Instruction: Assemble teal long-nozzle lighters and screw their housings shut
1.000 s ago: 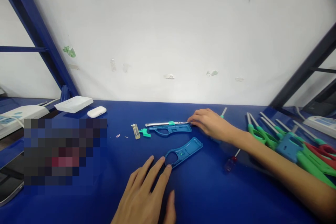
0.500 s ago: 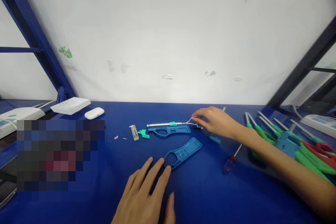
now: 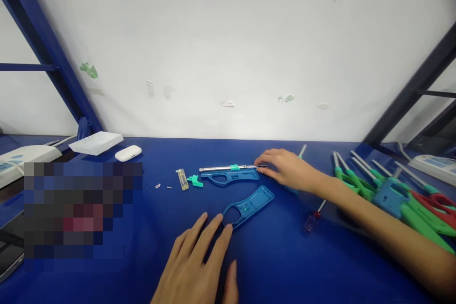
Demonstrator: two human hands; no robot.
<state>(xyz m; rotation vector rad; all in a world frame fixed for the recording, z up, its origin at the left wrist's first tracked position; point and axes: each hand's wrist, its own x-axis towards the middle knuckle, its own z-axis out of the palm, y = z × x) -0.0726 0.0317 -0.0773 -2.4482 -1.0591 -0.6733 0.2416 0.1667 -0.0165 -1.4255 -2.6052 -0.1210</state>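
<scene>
My left hand (image 3: 197, 259) lies on the blue tabletop with fingers spread, its fingertips touching the ring end of an opened blue lighter shell half (image 3: 258, 201). Beyond it, a second blue shell half (image 3: 233, 176) with a trigger loop rests beside a thin metal lighter tube (image 3: 215, 169) that carries a green collar (image 3: 235, 167). My right hand (image 3: 285, 166) is closed in a pinch at the tube's right end, around a small dark part on the wire; the fingers partly hide it. Left of the tube lie a green trigger piece (image 3: 195, 181) and a clear fuel tank (image 3: 183, 179).
A screwdriver (image 3: 313, 221) and several green, red and blue lighters (image 3: 392, 194) lie on the right. A blue piece and a pale tube sit partly behind my right hand. Tiny parts (image 3: 157, 185), a white earbud case (image 3: 128, 153) and a white box (image 3: 96, 143) are left.
My right hand has moved slightly left, bringing the wire and its dark part to the tube's end. The loose wire loop no longer shows. My left hand has stayed put.
</scene>
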